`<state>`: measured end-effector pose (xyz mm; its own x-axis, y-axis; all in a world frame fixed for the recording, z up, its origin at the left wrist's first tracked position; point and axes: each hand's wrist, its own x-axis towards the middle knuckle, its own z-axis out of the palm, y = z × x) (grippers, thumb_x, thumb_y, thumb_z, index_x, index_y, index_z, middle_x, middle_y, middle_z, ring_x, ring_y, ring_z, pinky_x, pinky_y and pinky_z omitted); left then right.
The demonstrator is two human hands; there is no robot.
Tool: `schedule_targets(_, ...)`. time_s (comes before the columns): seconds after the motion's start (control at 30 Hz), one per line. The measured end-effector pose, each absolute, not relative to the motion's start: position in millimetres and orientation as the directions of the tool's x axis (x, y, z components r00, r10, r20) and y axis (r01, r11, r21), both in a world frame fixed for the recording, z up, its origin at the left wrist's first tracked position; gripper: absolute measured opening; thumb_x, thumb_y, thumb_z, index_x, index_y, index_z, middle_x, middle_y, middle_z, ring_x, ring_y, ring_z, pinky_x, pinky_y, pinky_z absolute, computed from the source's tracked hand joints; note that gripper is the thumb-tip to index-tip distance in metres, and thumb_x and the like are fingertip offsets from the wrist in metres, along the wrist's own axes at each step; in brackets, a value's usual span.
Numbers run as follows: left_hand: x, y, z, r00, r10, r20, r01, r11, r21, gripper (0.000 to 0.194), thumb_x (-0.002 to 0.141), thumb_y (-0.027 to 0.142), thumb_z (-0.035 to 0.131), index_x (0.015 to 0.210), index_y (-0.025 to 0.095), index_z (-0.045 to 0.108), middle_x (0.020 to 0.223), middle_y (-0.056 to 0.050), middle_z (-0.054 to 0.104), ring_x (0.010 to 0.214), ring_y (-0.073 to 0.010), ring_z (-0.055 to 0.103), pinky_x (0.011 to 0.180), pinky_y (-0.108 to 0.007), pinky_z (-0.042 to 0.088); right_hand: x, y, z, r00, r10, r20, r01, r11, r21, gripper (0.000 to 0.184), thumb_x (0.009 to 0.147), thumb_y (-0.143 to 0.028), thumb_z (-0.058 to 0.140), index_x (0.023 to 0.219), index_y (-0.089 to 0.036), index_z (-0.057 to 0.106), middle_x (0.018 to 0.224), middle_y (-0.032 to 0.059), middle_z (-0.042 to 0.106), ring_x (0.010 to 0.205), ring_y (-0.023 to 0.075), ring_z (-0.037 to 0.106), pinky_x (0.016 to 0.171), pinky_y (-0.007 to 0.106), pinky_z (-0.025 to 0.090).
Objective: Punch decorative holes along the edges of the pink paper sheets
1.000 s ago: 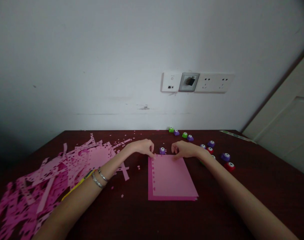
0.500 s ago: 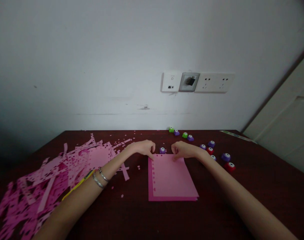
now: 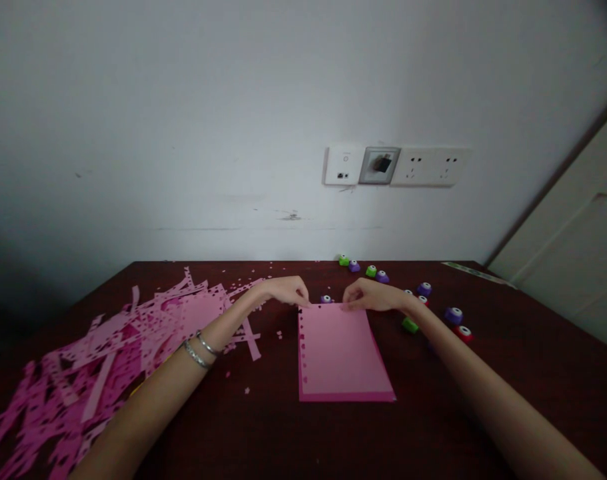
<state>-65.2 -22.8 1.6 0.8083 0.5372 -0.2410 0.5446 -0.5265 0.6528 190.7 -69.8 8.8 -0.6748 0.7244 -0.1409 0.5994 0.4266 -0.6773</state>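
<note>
Pink sheet (image 3: 340, 353) over a darker sheet (image 3: 343, 397) on the table (image 3: 253, 440): holes (image 3: 303, 345) line its left edge, right edge shows none, far edge looks barely started! Left hand (image 3: 288, 291) pinches near the far-left corner, right hand (image 3: 370, 295) pinches the far edge; purple punch (image 3: 326, 299) just beyond.

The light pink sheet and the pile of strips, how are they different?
The light pink sheet is one broad rectangle; the pile of strips is many narrow, jumbled pieces. The left hand and right hand touch the sheet; neither touches the pile. Both are pink with holes.
</note>
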Motion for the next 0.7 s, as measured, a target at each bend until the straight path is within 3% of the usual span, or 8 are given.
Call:
schedule_targets(0.13, -67, -22, 0, 0.78, 0.54, -0.316, 0.596, -0.484, 0.641, 0.033, 0.071, 0.048, 0.058, 0.063, 0.017, 0.065, 0.051, 0.001, 0.05, 0.044, -0.007, 0.035, 0.045, -0.023, 0.026, 193, -69, 6, -0.621, 0.766, -0.164, 0.624, 0.358, -0.694, 0.028, 0.074, -0.036, 0.055, 0.073, -0.011, 0.067, 0.06, 0.0009, 0.057, 0.051, 0.0088, 0.043, 0.047, 0.021, 0.034)
schedule_targets(0.37, -62, -26, -4, 0.668, 0.614, -0.419, 0.722, -0.4, 0.565, 0.039, 0.063, 0.054, 0.063, 0.057, 0.015, 0.062, 0.048, 0.002, 0.046, 0.043, -0.0068, 0.034, 0.043, -0.023, 0.022, 195, -66, -1, -0.539, 0.777, -0.325, 0.718, 0.221, -0.66, 0.031, 0.07, -0.034, 0.054, 0.075, -0.009, 0.071, 0.059, 0.0029, 0.057, 0.047, 0.0073, 0.042, 0.041, 0.018, 0.037)
schedule_targets(0.7, -59, -24, -7, 0.613, 0.656, -0.439, 0.771, -0.378, 0.512, 0.036, 0.061, 0.049, 0.065, 0.058, 0.013, 0.063, 0.049, 0.001, 0.048, 0.042, -0.0073, 0.034, 0.044, -0.025, 0.023, 192, -63, -7, -0.436, 0.834, -0.339, 0.779, 0.161, -0.606, 0.026, 0.067, -0.034, 0.057, 0.071, -0.01, 0.067, 0.06, 0.003, 0.058, 0.047, 0.0087, 0.048, 0.039, 0.019, 0.041)
